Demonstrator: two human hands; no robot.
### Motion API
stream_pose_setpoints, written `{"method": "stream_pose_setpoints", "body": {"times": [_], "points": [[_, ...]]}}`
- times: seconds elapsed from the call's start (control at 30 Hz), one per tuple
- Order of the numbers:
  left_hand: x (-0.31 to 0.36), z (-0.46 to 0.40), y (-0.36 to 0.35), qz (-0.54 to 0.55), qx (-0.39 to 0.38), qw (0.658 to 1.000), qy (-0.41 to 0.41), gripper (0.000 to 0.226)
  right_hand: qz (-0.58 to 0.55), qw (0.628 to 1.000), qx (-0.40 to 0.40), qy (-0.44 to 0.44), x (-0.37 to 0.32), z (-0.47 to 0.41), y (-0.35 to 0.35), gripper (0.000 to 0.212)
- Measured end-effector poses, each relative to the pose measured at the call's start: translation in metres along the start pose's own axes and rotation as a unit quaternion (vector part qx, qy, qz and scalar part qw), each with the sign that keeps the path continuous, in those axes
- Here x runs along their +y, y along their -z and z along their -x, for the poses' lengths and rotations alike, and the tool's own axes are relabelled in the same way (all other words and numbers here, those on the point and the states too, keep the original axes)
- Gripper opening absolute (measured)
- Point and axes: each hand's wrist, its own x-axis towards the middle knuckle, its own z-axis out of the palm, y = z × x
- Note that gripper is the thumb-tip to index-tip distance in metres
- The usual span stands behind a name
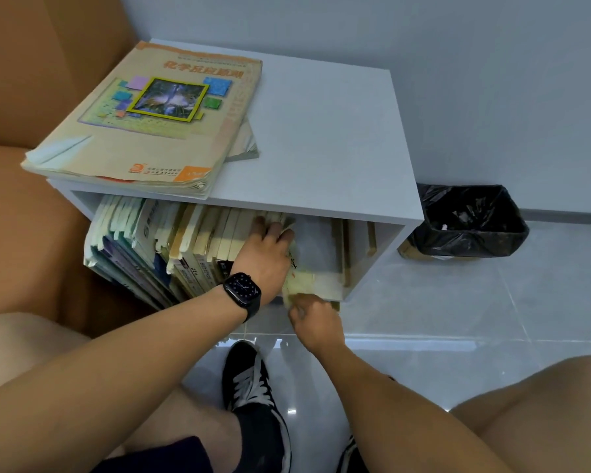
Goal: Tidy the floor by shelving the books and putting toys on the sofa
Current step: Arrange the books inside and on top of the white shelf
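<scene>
A brown sofa [24, 131] fills the left side of the view, directly beside a low white shelf [325, 131] that stands on the tiled floor [458, 319]. A stack of large paperback textbooks [151, 121] lies flat on the left part of the shelf top, its near edge overhanging the front slightly. Inside the shelf opening, a row of books [171, 247] stands leaning to the left, packed from the left wall toward the middle.

The left hand [267, 254], with a black watch [242, 291] on its wrist, reaches into the opening. Its fingers press flat against the right end of the row of books; its grip is apart.

Just to the right of that hand, a thin yellowish book [302, 281] stands at the shelf's front edge, partly inside the opening and blurred. The right hand [313, 320] sits below it, with the grip clamped on the book's lower near corner.

A few thin boards or books [345, 254] stand at the right end of the compartment. A black sneaker [253, 397] rests on the floor below the hands. At the far right, a bin lined with a black bag [468, 220] stands against the wall.
</scene>
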Motion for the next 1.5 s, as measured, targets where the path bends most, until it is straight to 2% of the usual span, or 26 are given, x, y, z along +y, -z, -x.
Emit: {"method": "stream_pose_setpoints", "body": {"times": [0.07, 0.1, 0.23, 0.37, 0.47, 0.63, 0.77, 0.83, 0.97, 1.1, 1.2, 1.3, 1.4, 1.5], "points": [[0.001, -0.001, -0.001, -0.004, -0.008, 1.000, 0.004, 0.039, -0.181, 0.982, -0.032, -0.033, -0.028, -0.018, 0.006, 0.037], [0.002, -0.002, -0.001, -0.004, -0.009, 1.000, 0.005, 0.040, -0.221, 0.974, -0.034, -0.034, -0.038, -0.029, 0.008, 0.042], [0.002, -0.004, -0.004, 0.012, 0.000, 1.000, 0.005, 0.041, -0.136, 0.988, -0.074, 0.010, -0.050, -0.051, 0.011, 0.031], [-0.005, -0.003, -0.009, 0.042, 0.028, 0.999, -0.007, 0.039, -0.136, 0.988, -0.078, -0.012, -0.042, -0.046, 0.004, 0.037], [-0.009, -0.003, -0.012, 0.078, 0.059, 0.995, -0.006, 0.048, -0.144, 0.986, -0.077, -0.031, -0.037, -0.045, -0.001, 0.037], [-0.010, -0.003, -0.016, 0.138, 0.121, 0.983, 0.007, 0.063, -0.128, 0.991, 0.011, -0.032, -0.032, -0.036, 0.005, 0.068], [-0.010, -0.002, -0.013, 0.156, 0.122, 0.980, 0.034, 0.069, -0.139, 0.987, 0.072, -0.018, -0.037, -0.029, 0.006, 0.059], [-0.010, -0.003, -0.010, 0.182, 0.118, 0.975, 0.054, 0.062, -0.150, 0.985, 0.074, -0.032, -0.037, -0.030, 0.004, 0.054], [-0.016, -0.004, -0.009, 0.225, 0.117, 0.964, 0.082, 0.033, -0.152, 0.985, 0.066, -0.051, -0.035, -0.030, -0.001, 0.046], [-0.018, -0.006, -0.014, 0.205, 0.113, 0.971, 0.053, 0.022, -0.181, 0.982, -0.027, -0.044, -0.026, -0.037, -0.013, 0.038], [-0.017, -0.004, -0.011, 0.192, 0.114, 0.973, 0.049, 0.022, -0.275, 0.950, -0.065, -0.135, -0.014, -0.050, -0.015, 0.042], [-0.019, -0.002, -0.007, 0.196, 0.120, 0.973, 0.031, 0.019, -0.403, 0.886, -0.052, -0.221, -0.014, -0.075, -0.018, 0.036], [-0.022, -0.003, -0.005, 0.198, 0.117, 0.973, -0.018, 0.024, -0.528, 0.815, -0.086, -0.224, -0.037, -0.092, -0.011, 0.037], [-0.025, -0.001, -0.009, 0.198, 0.115, 0.973, -0.029, 0.027, -0.574, 0.783, -0.089, -0.223, -0.051, -0.104, 0.001, 0.036]]}}
